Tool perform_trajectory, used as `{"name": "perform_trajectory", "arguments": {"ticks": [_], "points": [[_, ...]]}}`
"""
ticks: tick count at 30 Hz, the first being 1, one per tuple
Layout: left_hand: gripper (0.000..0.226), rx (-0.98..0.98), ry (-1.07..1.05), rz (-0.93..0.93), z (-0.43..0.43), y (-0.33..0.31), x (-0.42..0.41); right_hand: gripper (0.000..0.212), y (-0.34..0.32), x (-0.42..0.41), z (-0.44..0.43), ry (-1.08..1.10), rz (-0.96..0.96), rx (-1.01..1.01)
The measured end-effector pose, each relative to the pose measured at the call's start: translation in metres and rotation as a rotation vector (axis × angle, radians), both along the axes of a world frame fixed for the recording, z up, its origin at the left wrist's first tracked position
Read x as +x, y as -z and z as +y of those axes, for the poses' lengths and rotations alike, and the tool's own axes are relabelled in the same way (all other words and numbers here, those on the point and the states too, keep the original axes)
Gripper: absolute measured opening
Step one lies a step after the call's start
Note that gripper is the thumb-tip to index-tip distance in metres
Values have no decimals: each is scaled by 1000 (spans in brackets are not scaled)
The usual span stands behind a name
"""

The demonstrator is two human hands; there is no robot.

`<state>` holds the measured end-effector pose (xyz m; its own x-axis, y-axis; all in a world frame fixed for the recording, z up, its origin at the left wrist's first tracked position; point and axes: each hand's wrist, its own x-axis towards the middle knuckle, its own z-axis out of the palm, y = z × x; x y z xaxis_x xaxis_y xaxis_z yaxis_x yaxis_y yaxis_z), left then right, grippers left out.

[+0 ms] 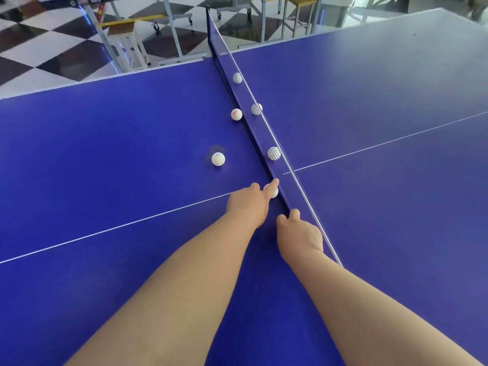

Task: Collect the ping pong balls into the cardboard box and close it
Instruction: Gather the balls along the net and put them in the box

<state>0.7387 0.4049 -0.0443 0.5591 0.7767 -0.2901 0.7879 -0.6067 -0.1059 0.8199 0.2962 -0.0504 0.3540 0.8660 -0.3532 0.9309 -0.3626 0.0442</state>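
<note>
Surface: a blue ping pong table (132,159) with thin white lines is filling most of the view, seen from above.
Divider: a dark blue mesh net (260,133) with a white top band is running from the far edge toward the person, splitting the table into two halves.
Left hand (249,204): it is reaching forward beside the net, forefinger stretched out and the other fingers curling around a small white ball (273,192); the ball is lying against the foot of the net, touching the hand, though whether it is fully gripped I cannot tell.
Right hand (299,233): it is resting loosely closed just beside the net, near the left hand but apart from it; whether anything is inside it I cannot tell.
Loose balls, near side: one white ball with a blue mark (218,159) is sitting on the open table well left of the net; one white ball with a red mark (236,114) is lying farther off, near the net.
Loose balls, behind the net: three white balls (273,153) are showing through the mesh, spaced along its length.
Surroundings: a black-and-white chequered floor (52,56) and metal table frames (171,25) are showing beyond the far edge.
</note>
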Motion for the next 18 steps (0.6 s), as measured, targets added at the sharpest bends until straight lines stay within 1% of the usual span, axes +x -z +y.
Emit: {"name": "perform_trajectory", "arguments": {"ticks": [2,4,7,9,13,16,18], "points": [[94,-48,-56,-6,3,1,10,27,-2,1,1,-3,10,-1],[84,-56,-76,-18,7,0,18,27,-4,2,4,0,26,-4],[55,-60,-71,-32,10,-2,25,24,-6,3,5,-3,46,-8],[42,-49,-68,-39,13,0,29,23,-5,3,4,-1,46,2],[33,-44,-73,-127,15,12,33,25,-2,3,4,-12,36,14],[34,-63,-74,-212,9,22,32,28,0,3,4,-19,21,26],[32,-31,-75,-231,3,27,24,28,0,3,3,-32,8,32]]}}
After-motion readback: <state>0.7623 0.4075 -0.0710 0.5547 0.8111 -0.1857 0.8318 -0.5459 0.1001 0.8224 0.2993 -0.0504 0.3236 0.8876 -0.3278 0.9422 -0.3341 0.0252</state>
